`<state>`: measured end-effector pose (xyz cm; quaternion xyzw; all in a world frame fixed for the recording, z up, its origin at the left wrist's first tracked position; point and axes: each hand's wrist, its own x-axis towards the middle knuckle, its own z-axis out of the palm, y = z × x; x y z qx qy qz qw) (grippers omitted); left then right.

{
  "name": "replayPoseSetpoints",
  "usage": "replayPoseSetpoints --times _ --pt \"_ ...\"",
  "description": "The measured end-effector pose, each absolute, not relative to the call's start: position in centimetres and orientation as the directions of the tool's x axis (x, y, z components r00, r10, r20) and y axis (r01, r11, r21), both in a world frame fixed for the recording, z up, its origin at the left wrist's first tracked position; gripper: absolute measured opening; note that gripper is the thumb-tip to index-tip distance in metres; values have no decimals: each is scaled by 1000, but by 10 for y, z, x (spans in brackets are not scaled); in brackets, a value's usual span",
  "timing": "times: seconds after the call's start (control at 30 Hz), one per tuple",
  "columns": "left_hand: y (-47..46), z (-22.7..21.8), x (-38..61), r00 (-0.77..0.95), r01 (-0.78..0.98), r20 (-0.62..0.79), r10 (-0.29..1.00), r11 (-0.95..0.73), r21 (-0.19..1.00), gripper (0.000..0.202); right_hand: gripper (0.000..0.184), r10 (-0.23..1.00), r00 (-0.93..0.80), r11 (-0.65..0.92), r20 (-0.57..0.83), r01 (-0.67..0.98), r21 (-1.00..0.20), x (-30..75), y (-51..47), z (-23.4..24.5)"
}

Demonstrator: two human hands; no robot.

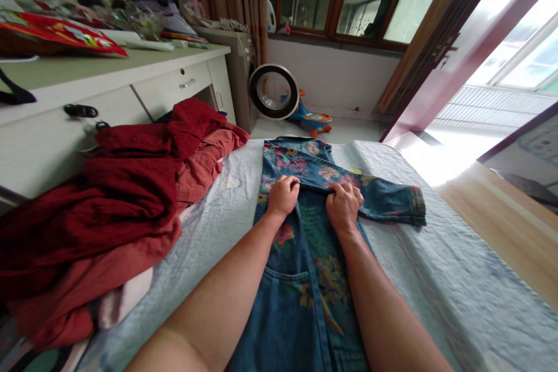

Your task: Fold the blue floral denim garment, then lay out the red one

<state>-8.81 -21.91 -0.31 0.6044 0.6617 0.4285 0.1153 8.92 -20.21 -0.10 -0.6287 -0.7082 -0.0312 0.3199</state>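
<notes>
A blue denim garment with a flower print (305, 279) lies flat along the middle of the bed. One sleeve (387, 200) is folded across it and sticks out to the right. My left hand (282, 195) is closed on the folded edge of the sleeve near the garment's middle. My right hand (344, 204) grips the same edge a little to the right, fingers curled over the fabric.
A pale quilted bed cover (436, 279) lies under the garment. A heap of dark red and rust clothes (113, 203) fills the bed's left side. A cluttered white desk with drawers (131, 81) stands left. A washing machine (272, 90) and a toy stand beyond the bed.
</notes>
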Motion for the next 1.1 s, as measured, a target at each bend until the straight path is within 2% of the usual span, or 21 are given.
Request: replayPoseSetpoints --times 0.1,0.2,0.27,0.37,0.47,0.6,0.77,1.1 --pt "-220 -2 -89 -280 700 366 887 -72 710 10 25 866 41 166 499 917 -364 89 -203 2" --pt "-220 0 -90 -300 676 344 890 -56 734 7 31 836 27 220 549 899 -379 81 -209 8" --pt "-220 2 -90 -297 643 311 903 -52 764 7 27 822 -60 323 566 868 -378 71 -216 12" --pt "-219 3 -91 -302 587 266 915 -41 808 10 12 812 -233 474 535 799 -370 56 -227 18" --pt "-218 3 -93 -306 533 244 920 -46 845 12 18 803 -349 545 483 757 -360 47 -236 19" --pt "-217 1 -94 -284 464 216 934 -64 884 15 21 802 -409 565 434 756 -331 45 -238 18" --pt "-217 -2 -94 -259 391 190 947 -77 917 17 15 814 -419 549 403 781 -297 46 -235 15" --pt "-216 -1 -93 -272 467 201 941 -53 883 17 12 778 -481 617 405 705 -350 47 -236 16"
